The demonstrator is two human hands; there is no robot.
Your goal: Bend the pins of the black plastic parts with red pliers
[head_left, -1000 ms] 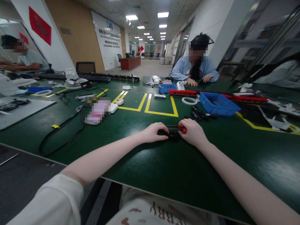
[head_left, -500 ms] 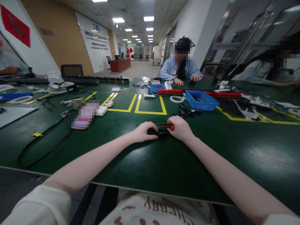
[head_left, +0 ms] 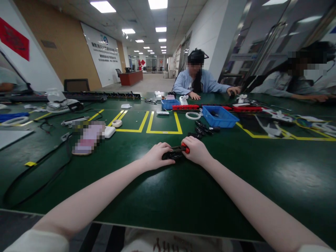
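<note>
My right hand [head_left: 197,151] is closed around the red handles of a pair of pliers [head_left: 186,148]. Their metal jaws point left, toward my other hand. My left hand [head_left: 155,156] has its fingers and thumb closed on a shiny black bundle [head_left: 173,155], low over the green table in front of me. The jaws lie along the top of this bundle; whether they grip it I cannot tell. Just beyond my right hand, several similar black bundles [head_left: 201,128] lie in a loose pile.
A blue bin [head_left: 220,120] stands beyond the pile, near a white ring [head_left: 193,115]. To the left lie a phone [head_left: 89,138], a white case [head_left: 109,132] and a black strap [head_left: 39,161]. A co-worker [head_left: 195,78] sits across the green table [head_left: 168,203].
My left fingers have closed further over the black bundle. The pliers' jaws, visibly apart before, now lie closer to it. The view has tilted up, and the co-worker's arm has reached outward.
</note>
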